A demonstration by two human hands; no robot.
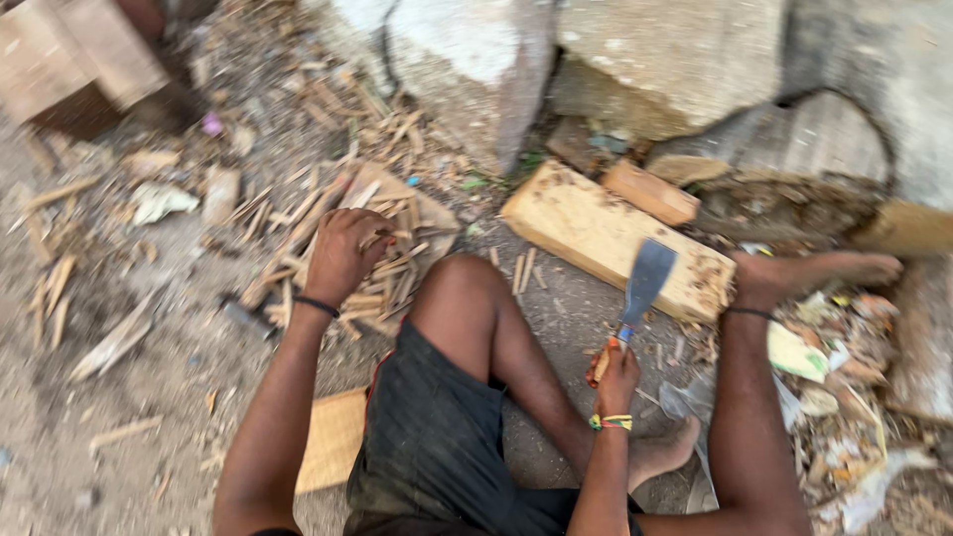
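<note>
- Head view, looking down at a seated person on bare dirt ground [119,457]; frame motion-blurred, worst at upper left.
- Left hand [342,253] at centre-left of frame, reaching into a pile of split wood sticks [387,273]. Fingers curled down onto the sticks, touching them — whether closed round any one stick, cannot tell through blur.
- Dark band [318,306] round the left wrist.
- Right hand [617,379] at lower centre-right, fingers wrapped tight round an orange handle [602,363] of a broad-bladed chopping knife [645,283]. Blade grey, tilted up and right, tip over the near edge of the wood block.
- Coloured bead bracelet [610,422] on the right wrist.
- Wood block [586,228] — pale, rectangular, lying diagonal at centre-right, top face scarred, chips on its right end. Smaller brown block [650,192] just behind it.
- Right foot [819,273] resting at the right end of the wood block, dark anklet [749,312] on that ankle. Left knee [467,288] raised at centre, between the two hands; left foot [665,452] tucked at lower centre.
- Dark shorts [427,437] at bottom centre; flat tan board [333,437] under the left thigh, partly hidden.
- Scrap litter — paper, plastic, chips [844,397] at right edge.
- Rough concrete slabs [675,60] across the top; loose splinters [55,288] scattered at left.
</note>
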